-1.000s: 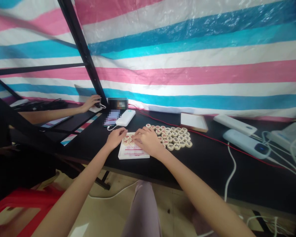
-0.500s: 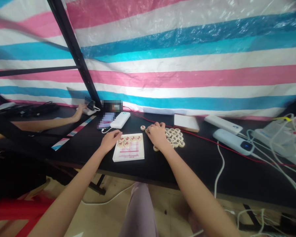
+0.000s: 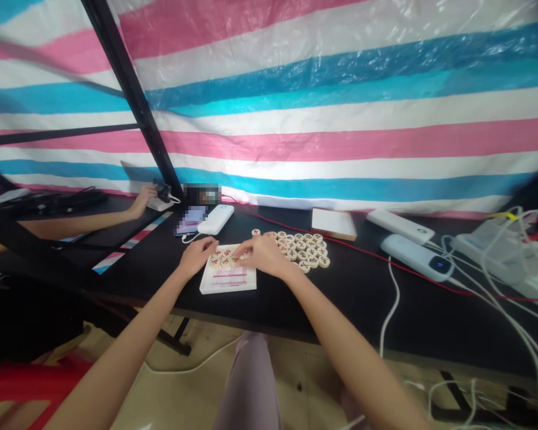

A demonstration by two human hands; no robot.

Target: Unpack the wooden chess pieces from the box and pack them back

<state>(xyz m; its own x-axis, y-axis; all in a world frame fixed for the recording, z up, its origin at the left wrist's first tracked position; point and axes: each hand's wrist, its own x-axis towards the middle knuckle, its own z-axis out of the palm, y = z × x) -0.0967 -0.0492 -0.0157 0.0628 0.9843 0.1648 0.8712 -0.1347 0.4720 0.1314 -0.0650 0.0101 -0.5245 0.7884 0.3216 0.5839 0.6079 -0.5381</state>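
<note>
Xiangqi pieces [image 3: 216, 261], round and cream-coloured with painted characters, sit in the far part of the shallow white tray [image 3: 228, 289] before us; pink lines mark its floor nearer to us. Our left hand [image 3: 197, 254] is at the tray's far left corner, fingers loosely bent, and we cannot tell whether it grips the rim. Our right hand [image 3: 266, 254] reaches over the tray's right side, thumb and fingertips narrowed at a piece; we cannot tell whether they hold it. Just right of that hand, more pieces crowd together on the black table [image 3: 341, 310], and a lone one [image 3: 256, 232] lies just beyond the tray. Behind the crowd we see a red cable [image 3: 273, 220] and a white-lined box lid [image 3: 334, 224]. Beyond the tray lies a white power bank [image 3: 216, 219]. Farther left, a co-worker's hand [image 3: 144, 200] is near a black post [image 3: 132, 95]. Striped sheeting [image 3: 341, 140] hangs behind everything.
</note>
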